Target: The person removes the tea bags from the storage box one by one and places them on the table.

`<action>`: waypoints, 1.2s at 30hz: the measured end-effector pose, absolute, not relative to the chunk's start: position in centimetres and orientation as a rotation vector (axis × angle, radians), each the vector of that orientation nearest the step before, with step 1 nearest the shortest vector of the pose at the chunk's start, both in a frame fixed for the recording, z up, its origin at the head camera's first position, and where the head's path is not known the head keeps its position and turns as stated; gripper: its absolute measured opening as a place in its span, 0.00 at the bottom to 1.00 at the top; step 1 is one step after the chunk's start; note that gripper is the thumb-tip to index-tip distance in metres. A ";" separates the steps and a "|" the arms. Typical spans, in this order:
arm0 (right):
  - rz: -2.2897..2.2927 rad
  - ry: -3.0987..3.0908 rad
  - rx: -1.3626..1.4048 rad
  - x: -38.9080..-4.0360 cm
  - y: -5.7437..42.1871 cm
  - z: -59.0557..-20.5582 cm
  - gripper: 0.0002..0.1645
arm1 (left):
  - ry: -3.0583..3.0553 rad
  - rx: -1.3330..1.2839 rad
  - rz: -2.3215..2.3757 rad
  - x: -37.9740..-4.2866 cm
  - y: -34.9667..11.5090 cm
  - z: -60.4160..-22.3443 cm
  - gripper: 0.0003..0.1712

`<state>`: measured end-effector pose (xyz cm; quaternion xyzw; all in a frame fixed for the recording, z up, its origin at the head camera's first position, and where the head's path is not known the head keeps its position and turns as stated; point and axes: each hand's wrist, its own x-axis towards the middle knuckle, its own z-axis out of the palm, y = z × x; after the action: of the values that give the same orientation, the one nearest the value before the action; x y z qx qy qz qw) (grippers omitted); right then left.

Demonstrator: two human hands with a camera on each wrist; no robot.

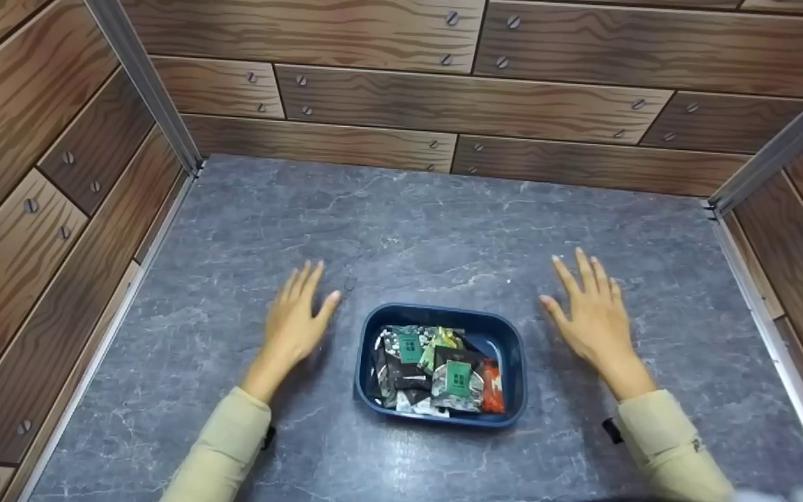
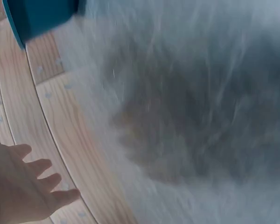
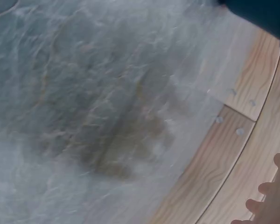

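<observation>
A dark blue plastic bin (image 1: 441, 307) stands on the grey marbled surface, low and centre in the head view. Inside it lie several small packets: dark ones with green labels, such as the packet (image 1: 459, 380), a yellow-green packet (image 1: 443, 340) and a red-orange packet (image 1: 492, 385). To the left of the bin is my left hand (image 1: 297, 317), fingers extended and thumb apart, holding nothing. My right hand (image 1: 591, 315) is spread on the bin's other side, also holding nothing. Both hands stay apart from the bin. Each wrist view shows its hand at a lower corner.
Wood-patterned panels (image 1: 373, 97) wall the marbled surface (image 1: 443, 230) at the back and both sides. Metal strips (image 1: 150, 77) run along the corners and side edges. A corner of the bin (image 2: 42, 18) shows in the left wrist view and the bin (image 3: 261, 16) also in the right.
</observation>
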<state>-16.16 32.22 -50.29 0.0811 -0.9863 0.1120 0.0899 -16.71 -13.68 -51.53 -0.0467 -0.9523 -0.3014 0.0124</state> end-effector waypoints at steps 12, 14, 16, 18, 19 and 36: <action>0.166 -2.796 0.591 -14.5 29.2 -48.5 0.41 | -2.542 -0.045 -1.966 -13.3 -10.7 -52.1 0.33; 0.150 -2.785 0.643 -14.1 28.6 -48.2 0.41 | -2.472 -0.052 -2.043 -12.9 -10.2 -52.1 0.34; 0.162 -2.785 0.692 -13.7 27.8 -48.0 0.40 | -2.423 -0.079 -2.120 -12.6 -9.7 -52.2 0.34; 0.186 -2.796 0.746 -13.1 26.9 -47.8 0.40 | -2.426 -0.092 -2.176 -12.2 -9.4 -52.4 0.34; 0.193 -2.803 0.776 -12.8 26.4 -47.7 0.39 | -2.432 -0.100 -2.201 -12.1 -9.2 -52.5 0.33; -0.001 -2.687 1.362 -10.5 20.9 -48.4 0.40 | -2.516 -0.115 -2.236 -10.8 -7.7 -53.2 0.27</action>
<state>-10.50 20.89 -48.44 0.4513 -0.8901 -0.0003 0.0643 -10.78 -7.72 -53.16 -0.0341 -0.7423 -0.6597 -0.1129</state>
